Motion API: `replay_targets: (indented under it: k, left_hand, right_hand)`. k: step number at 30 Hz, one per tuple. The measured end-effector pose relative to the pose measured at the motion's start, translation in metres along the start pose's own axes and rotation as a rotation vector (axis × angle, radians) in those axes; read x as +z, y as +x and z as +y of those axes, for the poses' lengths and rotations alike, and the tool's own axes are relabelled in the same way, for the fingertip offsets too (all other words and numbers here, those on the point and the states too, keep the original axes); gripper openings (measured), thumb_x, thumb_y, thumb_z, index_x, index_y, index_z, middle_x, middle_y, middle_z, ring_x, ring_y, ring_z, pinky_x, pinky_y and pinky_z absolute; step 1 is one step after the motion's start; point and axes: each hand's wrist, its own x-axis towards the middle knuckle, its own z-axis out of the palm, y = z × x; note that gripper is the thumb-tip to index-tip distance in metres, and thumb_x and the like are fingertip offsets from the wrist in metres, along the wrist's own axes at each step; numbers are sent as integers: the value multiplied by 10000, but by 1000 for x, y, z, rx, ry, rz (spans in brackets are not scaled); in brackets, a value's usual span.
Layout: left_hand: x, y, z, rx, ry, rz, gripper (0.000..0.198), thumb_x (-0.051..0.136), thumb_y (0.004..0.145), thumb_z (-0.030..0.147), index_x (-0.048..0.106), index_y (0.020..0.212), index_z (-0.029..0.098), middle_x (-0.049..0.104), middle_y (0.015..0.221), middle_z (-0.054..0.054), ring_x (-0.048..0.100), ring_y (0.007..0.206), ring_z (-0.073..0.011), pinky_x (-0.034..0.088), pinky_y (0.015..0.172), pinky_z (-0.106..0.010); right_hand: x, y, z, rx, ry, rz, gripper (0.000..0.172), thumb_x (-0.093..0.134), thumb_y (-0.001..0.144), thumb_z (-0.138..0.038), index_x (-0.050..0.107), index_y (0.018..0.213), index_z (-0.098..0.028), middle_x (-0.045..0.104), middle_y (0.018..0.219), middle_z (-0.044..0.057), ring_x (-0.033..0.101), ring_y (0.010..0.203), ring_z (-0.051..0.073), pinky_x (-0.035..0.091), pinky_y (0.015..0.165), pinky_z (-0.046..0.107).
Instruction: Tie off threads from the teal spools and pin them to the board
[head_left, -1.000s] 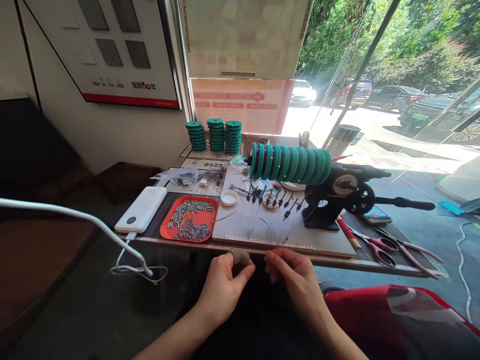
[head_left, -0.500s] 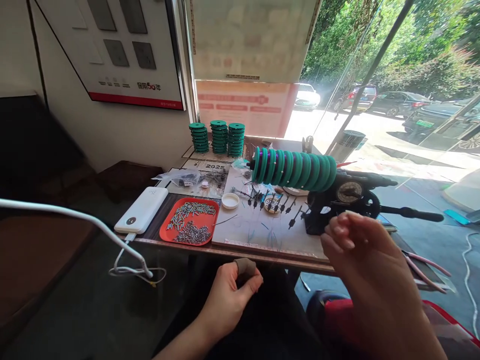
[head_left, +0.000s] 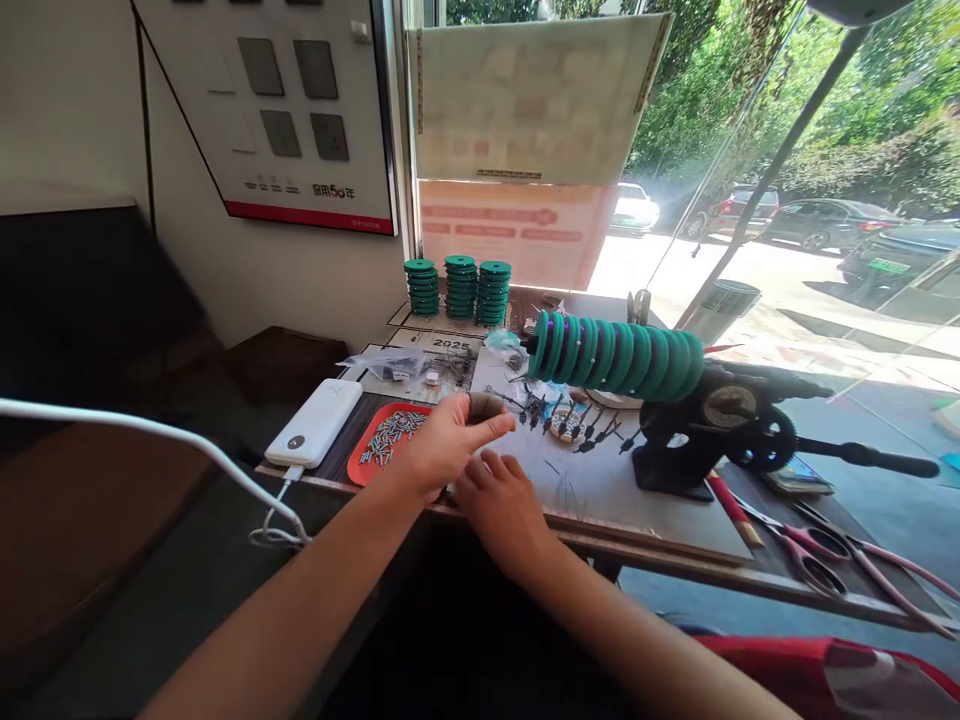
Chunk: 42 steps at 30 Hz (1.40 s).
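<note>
My left hand [head_left: 448, 440] hovers over the front of the worktable, thumb and forefinger brought together in a pinch. A brown wrap covers its forefinger. Anything between those fingertips is too small to make out. Just below and to the right, my right hand [head_left: 504, 507] has its fingers curled at the front left corner of the pale board [head_left: 622, 510]; what they hold, if anything, is hidden. An orange-red tray [head_left: 360, 462] of small metal pieces lies partly behind my left hand. Further right, green spools [head_left: 619, 355] sit in a row on a black hand-cranked winder [head_left: 679, 450].
Three stacks of green spools [head_left: 460, 290] stand at the back. A white power bank [head_left: 315, 422] with a cable is at left. Black swivel-like parts [head_left: 592, 435] lie on the board. Scissors [head_left: 814, 550] and pink-handled pliers [head_left: 892, 580] rest at the right edge.
My right hand has come down and left from beside the winder to the board's front left corner. My left hand has risen from my lap towards the tray. The view has shifted.
</note>
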Motion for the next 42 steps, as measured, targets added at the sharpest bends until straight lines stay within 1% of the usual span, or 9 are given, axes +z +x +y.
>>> replay_targets:
  k: [3,5,11,15,28,33,37,40,42]
  left_hand:
    - [-7,3,-5,-49,-53,7,162,713,608,238,605,610,117,549,604,24,465,617,-87,331,627,-230]
    - [-10,-1,-18,-145,-155,13,146,720,606,218,614,615,117,574,630,14,469,605,-78,329,598,-217]
    - [18,-39,-75,-341,-908,-79,114,703,650,187,625,697,119,619,780,-27,560,751,-121,418,751,-263]
    - [41,-57,-95,-384,-1225,-57,49,622,736,135,630,732,87,623,795,-52,575,818,-129,419,828,-247]
    - [47,-58,-98,-409,-1304,3,125,547,789,111,642,723,63,635,788,-81,595,794,-138,445,827,-249]
    - [49,-62,-97,-424,-1255,90,63,596,742,95,641,701,79,636,760,-63,596,764,-119,457,778,-216]
    - [48,-72,-94,-360,-986,104,49,642,720,160,631,690,122,611,642,-11,575,643,-93,451,632,-186]
    - [46,-79,-88,-248,-611,98,117,619,750,237,609,685,141,555,535,22,529,560,-87,420,585,-198]
    - [44,-80,-84,-172,-416,116,138,608,758,259,596,681,145,541,526,28,503,554,-86,408,604,-208]
  right_hand:
    - [-5,-15,3,-199,112,110,153,474,802,-67,607,793,-142,650,774,70,573,726,195,473,678,337]
    - [-18,-30,4,-191,306,189,153,461,810,-61,580,794,-157,655,775,57,586,702,170,478,666,307]
    - [-65,-58,-4,678,1180,484,98,493,832,-153,508,874,-240,661,808,-16,635,736,122,507,701,248]
    - [-68,-63,-8,834,1313,479,8,557,796,-227,551,802,-225,660,753,-19,624,703,119,506,704,247]
    - [-57,-67,-12,850,1209,468,24,533,808,-215,556,803,-214,652,760,-6,618,723,117,503,698,234]
    - [-52,-71,-15,589,825,451,91,561,763,-128,589,776,-214,615,780,24,606,731,148,502,641,257]
    - [-63,-83,-12,302,440,481,180,549,724,-52,606,746,-222,546,739,25,551,691,144,474,604,264]
    - [-78,-88,1,329,344,418,134,529,738,-92,562,786,-213,562,781,44,549,767,177,466,661,308]
    - [-87,-86,12,353,257,247,143,554,746,-166,574,882,-203,606,883,77,544,881,231,442,763,387]
